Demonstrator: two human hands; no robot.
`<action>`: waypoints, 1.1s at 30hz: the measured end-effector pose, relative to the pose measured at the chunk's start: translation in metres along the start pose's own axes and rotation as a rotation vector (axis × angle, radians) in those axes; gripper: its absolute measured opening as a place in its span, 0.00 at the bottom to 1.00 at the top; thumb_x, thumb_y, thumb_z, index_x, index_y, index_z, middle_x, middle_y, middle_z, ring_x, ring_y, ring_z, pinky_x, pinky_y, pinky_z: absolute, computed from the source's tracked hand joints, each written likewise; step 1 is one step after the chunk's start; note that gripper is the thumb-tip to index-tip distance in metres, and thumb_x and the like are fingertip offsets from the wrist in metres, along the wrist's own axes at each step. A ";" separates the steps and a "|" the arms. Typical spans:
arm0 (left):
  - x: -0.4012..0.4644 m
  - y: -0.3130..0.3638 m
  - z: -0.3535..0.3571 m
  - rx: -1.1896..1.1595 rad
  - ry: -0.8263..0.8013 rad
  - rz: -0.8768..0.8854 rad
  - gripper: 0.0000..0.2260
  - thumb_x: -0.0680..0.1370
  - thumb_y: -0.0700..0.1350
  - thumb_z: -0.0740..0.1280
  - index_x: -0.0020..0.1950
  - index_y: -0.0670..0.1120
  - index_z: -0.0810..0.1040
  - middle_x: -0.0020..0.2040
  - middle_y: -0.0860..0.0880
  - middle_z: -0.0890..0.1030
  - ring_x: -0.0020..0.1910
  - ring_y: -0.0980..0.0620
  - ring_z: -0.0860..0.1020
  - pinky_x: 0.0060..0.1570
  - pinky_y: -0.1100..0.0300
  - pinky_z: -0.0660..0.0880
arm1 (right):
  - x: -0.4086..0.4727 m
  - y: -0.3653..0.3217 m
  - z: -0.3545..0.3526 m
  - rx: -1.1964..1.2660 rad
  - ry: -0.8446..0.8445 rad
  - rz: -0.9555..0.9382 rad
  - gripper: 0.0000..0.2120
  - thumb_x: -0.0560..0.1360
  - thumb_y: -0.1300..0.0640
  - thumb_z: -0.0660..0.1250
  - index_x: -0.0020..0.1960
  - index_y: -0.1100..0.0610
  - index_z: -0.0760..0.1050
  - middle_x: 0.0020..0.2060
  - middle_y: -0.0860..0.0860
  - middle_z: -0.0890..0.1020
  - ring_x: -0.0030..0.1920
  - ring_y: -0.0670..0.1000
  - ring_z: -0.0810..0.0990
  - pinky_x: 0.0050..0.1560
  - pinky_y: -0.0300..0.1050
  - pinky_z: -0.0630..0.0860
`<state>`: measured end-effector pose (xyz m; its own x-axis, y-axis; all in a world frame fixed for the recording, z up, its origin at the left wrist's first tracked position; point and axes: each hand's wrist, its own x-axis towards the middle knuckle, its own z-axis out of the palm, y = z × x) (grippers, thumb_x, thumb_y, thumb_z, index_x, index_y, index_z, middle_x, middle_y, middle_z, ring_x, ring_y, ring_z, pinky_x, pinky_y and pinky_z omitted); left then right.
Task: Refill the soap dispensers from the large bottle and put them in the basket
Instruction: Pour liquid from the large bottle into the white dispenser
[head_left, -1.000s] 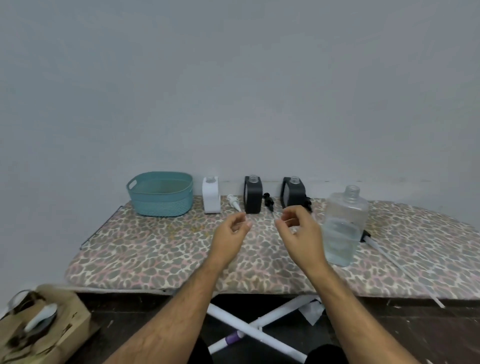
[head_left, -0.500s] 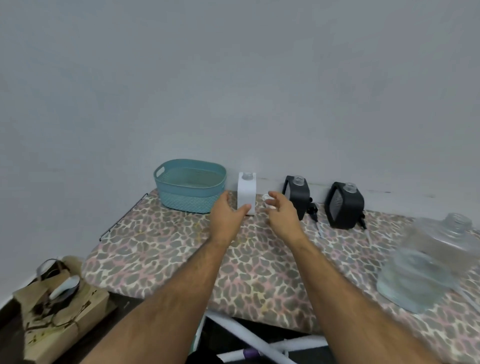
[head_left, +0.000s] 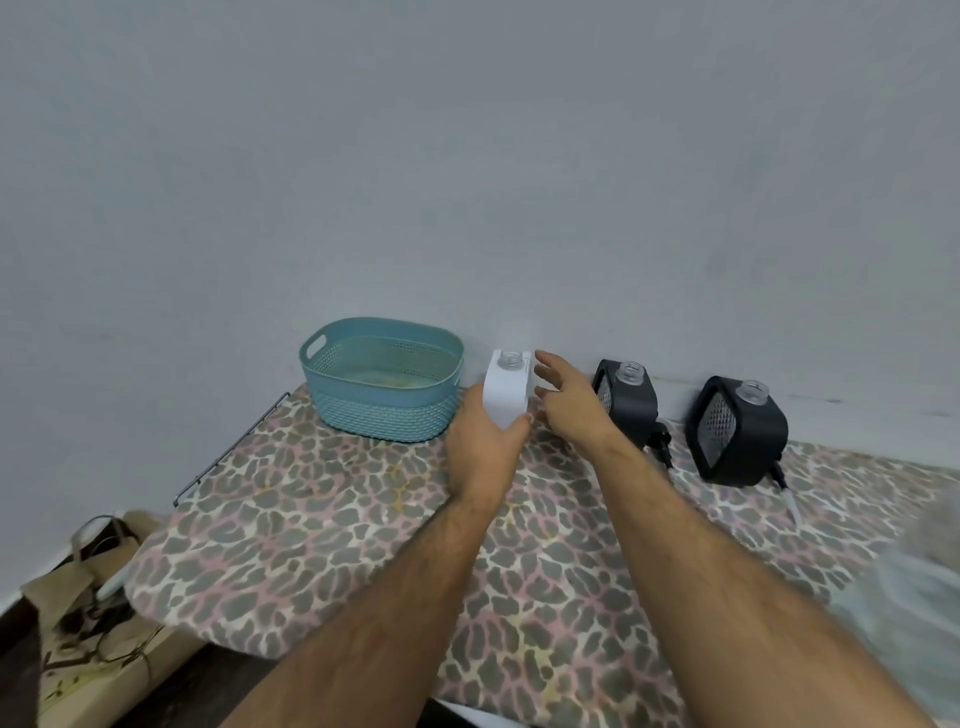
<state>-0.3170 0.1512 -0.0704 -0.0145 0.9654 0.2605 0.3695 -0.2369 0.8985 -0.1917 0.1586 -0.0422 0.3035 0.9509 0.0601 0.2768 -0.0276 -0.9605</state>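
White boxy plastic dispenser (head_left: 506, 387), clear threaded neck, no cap, stands upright on leopard-print fabric board (head_left: 322, 525), just right of teal woven-look plastic basket (head_left: 382, 384). Left hand (head_left: 480, 449) grips its lower body, thumb on the right edge, fingers curled round the left side. Right hand (head_left: 569, 402) just beside its right side, fingers straight & apart; contact unclear. Two black dispensers (head_left: 626, 400) w/ mesh faces stand further right.

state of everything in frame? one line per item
white dispenser: upright, neck open, no pump, gripped by left hand
left hand: curled round the white dispenser
right hand: fingers straight, beside the white dispenser, holding nothing
near black dispenser: standing, neck open
far black dispenser: standing, neck open
basket: upright, no dispenser inside
large bottle: blurred at the frame edge, state unclear
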 end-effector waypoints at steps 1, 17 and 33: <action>0.000 -0.001 -0.002 -0.002 0.002 0.000 0.25 0.71 0.52 0.73 0.67 0.54 0.72 0.54 0.54 0.81 0.50 0.53 0.79 0.49 0.56 0.78 | 0.000 0.000 0.000 0.015 0.006 -0.011 0.28 0.76 0.70 0.58 0.74 0.53 0.66 0.71 0.53 0.71 0.68 0.55 0.73 0.67 0.58 0.72; -0.065 0.004 -0.059 -0.287 -0.383 0.018 0.25 0.70 0.41 0.71 0.67 0.50 0.73 0.57 0.52 0.81 0.54 0.56 0.80 0.50 0.59 0.80 | -0.114 -0.002 -0.046 -0.273 0.193 -0.093 0.18 0.74 0.64 0.68 0.63 0.55 0.77 0.47 0.49 0.81 0.47 0.49 0.80 0.52 0.48 0.80; -0.145 0.032 -0.033 -0.271 -0.620 0.057 0.24 0.73 0.36 0.73 0.66 0.51 0.72 0.60 0.50 0.79 0.59 0.52 0.78 0.43 0.68 0.77 | -0.232 0.023 -0.102 -0.330 0.383 -0.021 0.16 0.76 0.64 0.67 0.63 0.55 0.78 0.48 0.49 0.82 0.45 0.49 0.80 0.50 0.48 0.80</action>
<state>-0.3341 -0.0001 -0.0678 0.5638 0.8153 0.1324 0.1064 -0.2306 0.9672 -0.1627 -0.0938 -0.0510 0.5903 0.7728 0.2333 0.5410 -0.1643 -0.8248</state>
